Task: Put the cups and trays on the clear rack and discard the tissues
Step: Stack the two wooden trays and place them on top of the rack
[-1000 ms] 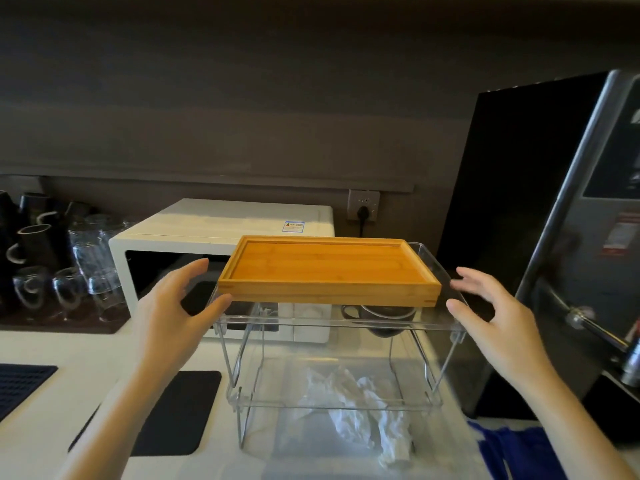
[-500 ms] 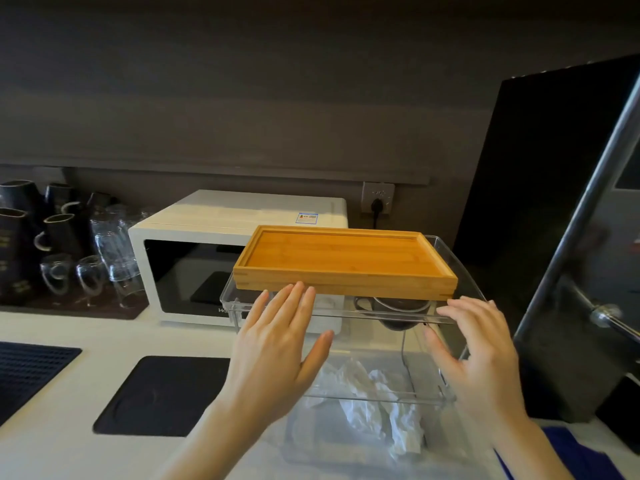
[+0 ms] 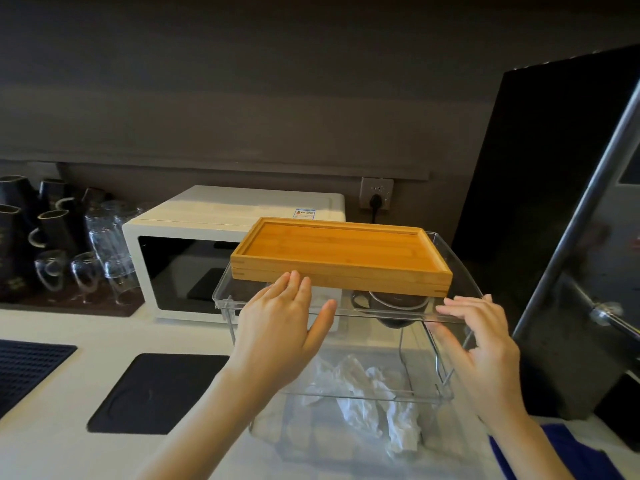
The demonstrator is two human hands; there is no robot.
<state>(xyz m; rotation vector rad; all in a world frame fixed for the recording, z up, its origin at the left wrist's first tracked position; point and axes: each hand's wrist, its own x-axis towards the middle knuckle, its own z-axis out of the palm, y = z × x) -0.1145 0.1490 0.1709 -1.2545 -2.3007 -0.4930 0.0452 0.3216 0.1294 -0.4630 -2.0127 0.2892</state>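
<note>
1. Two stacked rectangular bamboo trays [image 3: 341, 252] sit on the top shelf of the clear acrylic two-tier rack [image 3: 221, 296], which stands on the pale tabletop [image 3: 52, 448] in front of a white microwave oven [image 3: 194, 237].
2. A dark round cup [image 3: 394, 304] shows through the clear shelf just under the trays' right end; which level it rests on I cannot tell.
3. The left hand [image 3: 277, 337] hovers flat at the rack's front edge, fingers [image 3: 294, 285] stretched out and released, the tips right at the trays' front wall; whether they touch it is unclear.
4. The right hand [image 3: 485, 344] is likewise spread and holds nothing, beside the rack's front right corner.
5. By my reading, the tray-placing step is finishing: the trays look seated and the hands are free.
6. Crumpled white tissues [image 3: 363, 400] lie on the rack's bottom level, not yet discarded.
7. The next move probably calls for reaching low through the open front, gathering the loose tissues in one hand without nudging the rack's thin metal legs, then finding a bin; none is visible here.
</note>
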